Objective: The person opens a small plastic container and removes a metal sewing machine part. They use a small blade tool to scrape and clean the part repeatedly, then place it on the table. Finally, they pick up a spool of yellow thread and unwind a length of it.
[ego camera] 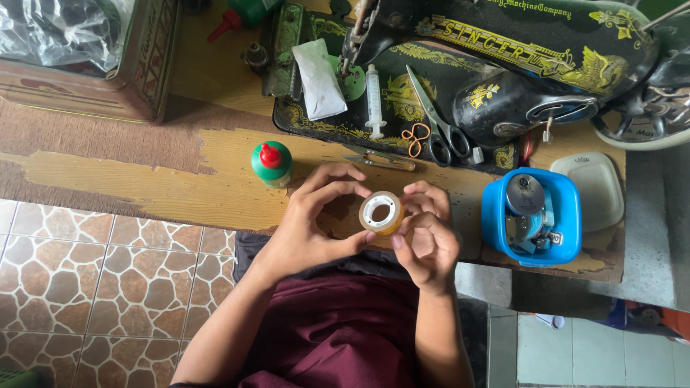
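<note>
A small roll of clear tape (381, 213) is pinched above the table edge (215, 208) between the curled left hand (309, 223) and right hand (428, 237), and could slip floorward toward 6 o'clock if either grip loosens.

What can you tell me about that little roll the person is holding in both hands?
The roll of tape is a small ring with a white inner core and a yellowish, glossy band of clear-looking tape wound around it. It is held just above the worn wooden table edge, its open centre facing the camera. The left hand curls around it from the left, thumb underneath, while the right hand pinches its right edge with the fingertips.
</note>
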